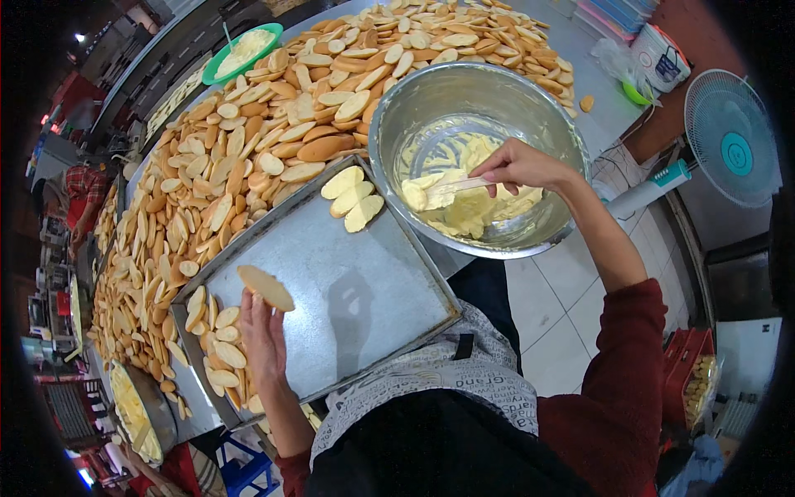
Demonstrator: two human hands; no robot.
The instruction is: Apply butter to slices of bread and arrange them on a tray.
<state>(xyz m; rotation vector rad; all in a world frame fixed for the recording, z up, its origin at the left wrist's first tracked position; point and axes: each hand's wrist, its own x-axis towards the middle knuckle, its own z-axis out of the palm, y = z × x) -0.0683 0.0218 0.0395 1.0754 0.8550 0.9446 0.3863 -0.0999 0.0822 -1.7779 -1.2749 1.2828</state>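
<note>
My left hand point(264, 332) holds up a slice of bread point(266, 287) above the left part of a metal baking tray point(397, 292). In my right hand point(518, 164) is a flat spreading stick point(456, 185), its far end loaded with pale yellow cream point(415, 194). That hand is inside a large steel bowl point(556, 112), whose bottom and wall are smeared with more of the cream. Three cream-coated slices point(353, 197) lie side by side in the tray's upper corner. Uncoated slices point(228, 355) are heaped at the tray's left end, beside my left wrist.
A huge pile of bread slices point(248, 155) covers the table beyond the tray. Behind it stands a green bowl point(268, 38) of cream. A second metal bowl point(163, 404) holds cream at lower left. A fan point(736, 149) stands at right; a co-worker's sleeve point(93, 186) shows far left.
</note>
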